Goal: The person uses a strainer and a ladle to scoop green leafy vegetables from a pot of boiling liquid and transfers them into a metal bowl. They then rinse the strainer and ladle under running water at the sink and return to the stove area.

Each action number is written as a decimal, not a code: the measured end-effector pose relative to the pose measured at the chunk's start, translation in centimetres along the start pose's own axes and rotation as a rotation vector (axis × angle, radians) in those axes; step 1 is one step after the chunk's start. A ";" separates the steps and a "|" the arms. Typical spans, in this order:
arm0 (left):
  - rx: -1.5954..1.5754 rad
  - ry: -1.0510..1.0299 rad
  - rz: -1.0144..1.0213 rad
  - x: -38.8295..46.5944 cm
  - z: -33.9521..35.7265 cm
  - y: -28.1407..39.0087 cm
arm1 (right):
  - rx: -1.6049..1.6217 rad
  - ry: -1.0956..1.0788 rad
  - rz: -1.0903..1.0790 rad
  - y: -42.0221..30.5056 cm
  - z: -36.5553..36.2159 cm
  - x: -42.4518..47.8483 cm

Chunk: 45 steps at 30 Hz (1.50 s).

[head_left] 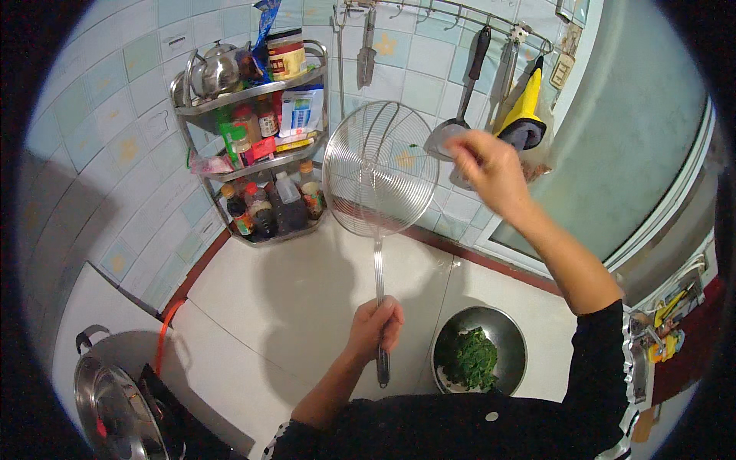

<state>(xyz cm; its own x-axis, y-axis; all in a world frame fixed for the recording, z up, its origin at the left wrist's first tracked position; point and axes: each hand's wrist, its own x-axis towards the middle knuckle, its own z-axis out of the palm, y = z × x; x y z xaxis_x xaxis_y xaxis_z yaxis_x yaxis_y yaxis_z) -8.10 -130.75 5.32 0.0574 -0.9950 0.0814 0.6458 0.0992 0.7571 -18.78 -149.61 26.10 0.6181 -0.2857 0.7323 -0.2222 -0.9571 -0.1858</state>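
My left hand (376, 329) grips the handle of a round wire skimmer (381, 167), whose wide spiral head is raised in front of the tiled wall. A small green scrap shows near the right rim of its mesh. My right hand (486, 167) is lifted to the right of the skimmer, blurred, with thumb and fingers drawn together; whether it holds anything is not clear. Below it, a steel bowl (517, 351) stands on the white counter, with chopped leafy greens (472, 359) inside.
A corner rack (259, 91) with bottles, jars and a steel kettle stands at the back left. Ladles and other utensils hang from a wall rail (460, 10). A large steel pot (86, 397) sits at lower left, near an orange hose (164, 330). A window is at right.
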 end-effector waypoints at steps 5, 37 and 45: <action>-0.042 -0.155 -0.019 -1.6 0.9 -0.1 | 0.654 -0.105 0.353 2.7 -2.0 0.5; -0.212 -0.396 -0.084 -3.3 3.2 -0.2 | 0.743 0.089 0.456 1.0 -5.1 -1.6; -0.108 -0.359 -0.221 -3.0 2.7 -0.7 | 0.754 0.130 0.243 -0.8 -8.8 1.3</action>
<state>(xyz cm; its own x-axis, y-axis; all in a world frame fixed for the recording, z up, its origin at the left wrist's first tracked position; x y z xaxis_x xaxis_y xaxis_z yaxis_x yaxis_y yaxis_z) -10.75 -127.80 6.32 -0.3474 -0.9241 0.1593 0.6901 -0.1369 0.7107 -24.46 -148.74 32.95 0.5145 -0.5272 0.6762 0.2586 -0.6565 -0.7086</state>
